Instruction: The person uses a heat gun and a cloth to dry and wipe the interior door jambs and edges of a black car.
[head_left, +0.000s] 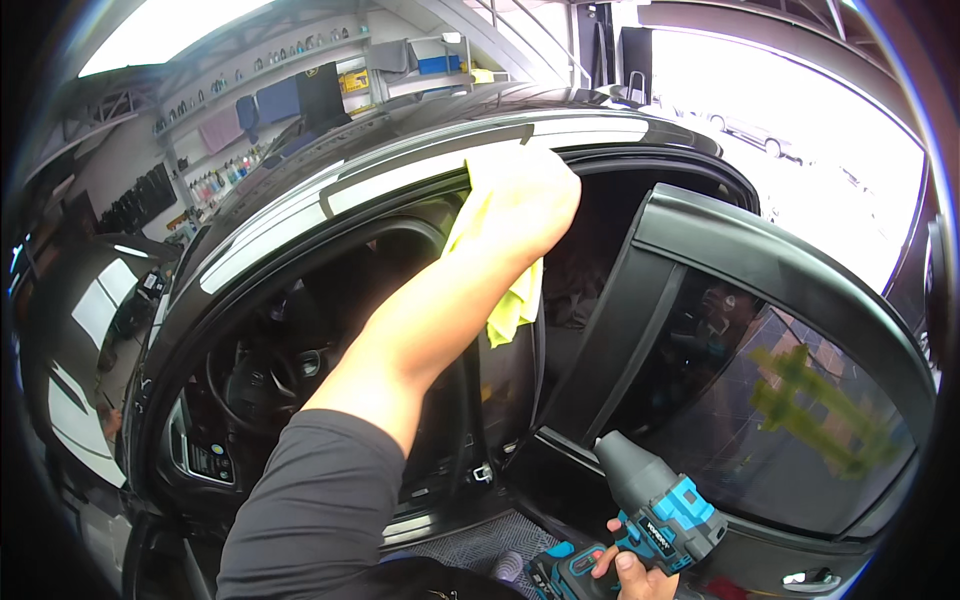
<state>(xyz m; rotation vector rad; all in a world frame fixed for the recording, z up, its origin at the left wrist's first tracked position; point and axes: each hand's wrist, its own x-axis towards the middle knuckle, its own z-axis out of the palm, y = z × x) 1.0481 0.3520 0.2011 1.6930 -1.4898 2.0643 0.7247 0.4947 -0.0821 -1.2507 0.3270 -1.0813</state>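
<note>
My left hand (536, 184) presses a yellow-green cloth (517, 304) against the upper door frame of a black car (420, 161). Glare blurs the fingers, and part of the cloth hangs down over the pillar between the two door openings. In my right hand (637, 577) is a blue and black cordless handheld blower (660, 510), gripped by its handle. Its cone nozzle points up and to the left, near the lower frame of the open rear door (645, 247).
The steering wheel (259, 382) shows through the front door opening. Ribbed floor grating (480, 547) lies below the sill. Another dark car (67, 337) is at the left. Wall shelves (262, 67) hold bottles and towels at the back. Daylight enters through a wide doorway (795, 90).
</note>
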